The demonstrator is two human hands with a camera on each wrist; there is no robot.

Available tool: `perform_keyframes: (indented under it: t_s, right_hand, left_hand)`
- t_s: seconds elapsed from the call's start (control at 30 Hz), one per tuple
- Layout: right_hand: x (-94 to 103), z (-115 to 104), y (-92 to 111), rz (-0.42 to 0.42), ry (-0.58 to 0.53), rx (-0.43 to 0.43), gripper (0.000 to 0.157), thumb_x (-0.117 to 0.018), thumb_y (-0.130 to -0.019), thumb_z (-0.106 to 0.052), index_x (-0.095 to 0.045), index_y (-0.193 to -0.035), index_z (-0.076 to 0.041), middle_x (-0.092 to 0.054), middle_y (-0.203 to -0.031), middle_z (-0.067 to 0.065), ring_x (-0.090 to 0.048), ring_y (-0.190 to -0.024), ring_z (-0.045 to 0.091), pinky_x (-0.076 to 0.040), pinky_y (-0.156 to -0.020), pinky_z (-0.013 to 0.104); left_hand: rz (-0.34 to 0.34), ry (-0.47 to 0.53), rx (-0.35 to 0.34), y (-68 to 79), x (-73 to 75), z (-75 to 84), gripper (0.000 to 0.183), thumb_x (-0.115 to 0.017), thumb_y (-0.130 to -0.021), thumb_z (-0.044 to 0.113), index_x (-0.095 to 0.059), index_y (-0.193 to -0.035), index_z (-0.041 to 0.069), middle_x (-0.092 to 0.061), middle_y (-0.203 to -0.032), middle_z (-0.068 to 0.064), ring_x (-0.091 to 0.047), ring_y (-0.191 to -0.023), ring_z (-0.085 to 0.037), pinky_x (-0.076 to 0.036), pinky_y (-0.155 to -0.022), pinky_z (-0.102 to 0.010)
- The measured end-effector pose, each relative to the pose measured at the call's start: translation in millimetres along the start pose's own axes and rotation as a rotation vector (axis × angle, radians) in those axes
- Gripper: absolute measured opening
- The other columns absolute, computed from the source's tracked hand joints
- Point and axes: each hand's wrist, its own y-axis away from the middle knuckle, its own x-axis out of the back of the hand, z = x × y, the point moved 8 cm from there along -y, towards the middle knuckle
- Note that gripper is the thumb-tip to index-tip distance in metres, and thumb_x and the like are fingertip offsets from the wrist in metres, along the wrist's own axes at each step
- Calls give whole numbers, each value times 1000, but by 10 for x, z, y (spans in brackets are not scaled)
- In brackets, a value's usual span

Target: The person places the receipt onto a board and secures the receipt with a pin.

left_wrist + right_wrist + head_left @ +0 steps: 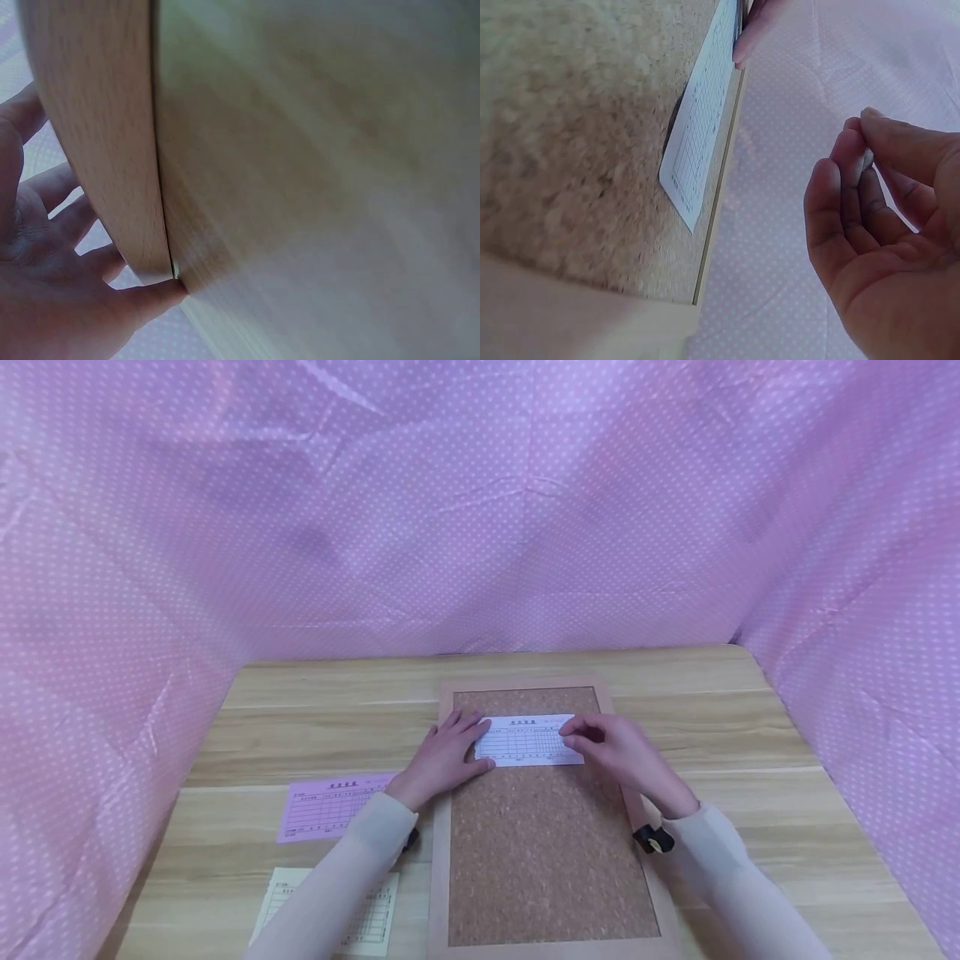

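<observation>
On the wood-grain table (750, 735) lies a framed corkboard (551, 852). The left hand (445, 754) spreads its fingers; the right hand's (622, 747) thumb and fingertips meet (pinching something, I cannot tell). Between them, at the board's far end, lies a white printed form (521, 745).

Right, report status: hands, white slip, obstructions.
Left hand spread at left edge of white slip. Right hand pinched at its right end, nothing visibly held. Slip on corkboard, no obstruction seen.

Free lower cork (547, 860) between sleeves (348, 868)
</observation>
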Motion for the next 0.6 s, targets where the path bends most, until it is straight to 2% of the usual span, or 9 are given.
perform_keyframes:
  t_s: [0.13,0.4,0.6]
  right_hand:
    - [-44,-1,-117,4,-10,-17,11,-72,-98,-10,-76,-106,-5,-73,-99,2,-59,-81,17,-49,-67,27]
    - [-124,-8,-350,17,1,7,13,-73,-97,-10,-78,-107,-5,-77,-102,2,-67,-92,17,-55,-82,36]
    - [-206,22,-497,-1,-26,26,12,-71,-97,-6,-78,-106,-2,-77,-99,4,-68,-91,18,-54,-83,36]
  left_hand:
    - [-2,1,3,-8,1,-16,72,-68,-98,47,-43,-158,16,-28,-169,-2,-11,-158,-33,-18,-121,-67]
    - [7,5,-20,3,30,7,72,-69,-98,46,-45,-157,13,-30,-168,-5,-14,-158,-35,-20,-119,-69]
    - [10,8,-18,4,40,11,72,-70,-97,45,-45,-157,14,-31,-168,-5,-14,-157,-35,-21,-119,-69]
